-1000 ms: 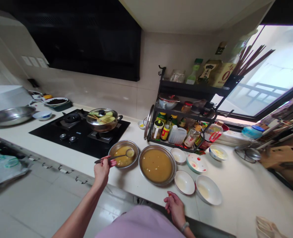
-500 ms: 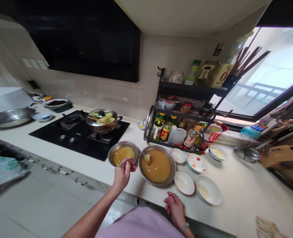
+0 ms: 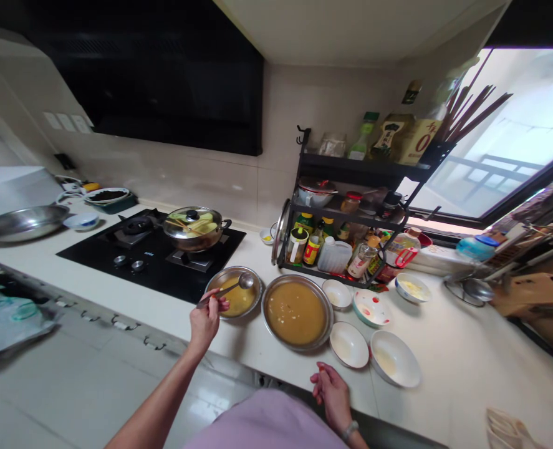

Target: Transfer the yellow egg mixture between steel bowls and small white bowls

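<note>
My left hand [image 3: 206, 323] is closed around the handle of a metal ladle [image 3: 245, 281]. The ladle's round bowl is over the smaller metal basin [image 3: 259, 292], which holds a yellowish liquid. Just right of that basin, a larger metal basin [image 3: 328, 321] contains brown liquid with pale bits floating on it. At the counter's front edge, my right hand [image 3: 331, 394] holds nothing I can see, its fingers loosely bent and apart. Closest to it is a white bowl [image 3: 350, 346] with a little pale residue.
A lidded pan [image 3: 192, 229] stands on the black hob [image 3: 159, 274]. Right of the basins are a deep white bowl [image 3: 400, 362], a patterned bowl [image 3: 371, 308] and smaller ones. Behind them rises a black rack [image 3: 360, 163] crowded with bottles. A wide pan [image 3: 24, 223] lies far left.
My left hand has moved left with the ladle, from the brown liquid in the larger basin to above the smaller basin. My right hand has barely moved.
</note>
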Motion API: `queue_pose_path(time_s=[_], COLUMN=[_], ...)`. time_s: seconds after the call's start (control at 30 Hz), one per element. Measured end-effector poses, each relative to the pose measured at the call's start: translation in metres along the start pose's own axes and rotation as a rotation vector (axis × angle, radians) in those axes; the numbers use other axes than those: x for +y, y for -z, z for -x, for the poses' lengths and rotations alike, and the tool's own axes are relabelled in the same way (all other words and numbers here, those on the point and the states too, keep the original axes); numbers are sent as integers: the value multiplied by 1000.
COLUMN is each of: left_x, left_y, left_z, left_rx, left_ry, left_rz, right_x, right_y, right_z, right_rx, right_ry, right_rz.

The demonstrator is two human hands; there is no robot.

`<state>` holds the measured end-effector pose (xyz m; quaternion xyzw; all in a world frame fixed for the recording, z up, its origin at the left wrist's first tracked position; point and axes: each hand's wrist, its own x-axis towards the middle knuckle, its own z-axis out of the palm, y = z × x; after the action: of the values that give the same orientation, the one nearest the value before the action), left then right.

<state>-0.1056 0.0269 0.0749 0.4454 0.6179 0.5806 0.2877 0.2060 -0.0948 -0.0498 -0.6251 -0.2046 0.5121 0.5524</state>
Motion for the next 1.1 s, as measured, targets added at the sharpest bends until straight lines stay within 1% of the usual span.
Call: queue_pose_path(time_s=[0.1, 0.17, 0.23, 0.3, 0.37, 0.43, 0.5, 0.57, 0.63, 0.73, 0.97, 1.1], left_x=[-25, -38, -46, -49, -49, -47, -45, -44, -44, -42, -31, -24], left_y=[9, 10, 8, 5, 1, 0, 1, 3, 5, 9, 14, 14], left_z=[-8, -8, -6, -3, -2, -3, -6, -9, -11, -12, -12, -11], left_rx=[4, -17, -36, -43, -38, -14, 32, 84, 122, 154, 187, 173], left_ry=[-45, -88, -97, -56, 28, 141, 247, 310, 328, 336, 355, 345], left_rz=[-170, -242, -256, -209, -107, 16, 128, 209, 255, 260, 261, 274], right_x=[1, 1, 1, 0, 0, 1, 1, 1, 1, -1, 0, 1], right_y=[0, 0, 0, 0, 0, 0, 0, 1, 1, 0, 0, 1], right_z=[-1, -1, -1, -1, -1, -2, -2, -2, -1, 0, -2, -2], right_rx=[4, 3, -1, -2, -1, 0, 3, 6, 7, 1, 7, -2], right_ry=[-5, -16, -21, -17, -13, -12, -16, -20, -20, -15, -22, -22], right_rz=[-1, -5, -5, -3, 0, 5, 9, 10, 9, 7, 11, 14])
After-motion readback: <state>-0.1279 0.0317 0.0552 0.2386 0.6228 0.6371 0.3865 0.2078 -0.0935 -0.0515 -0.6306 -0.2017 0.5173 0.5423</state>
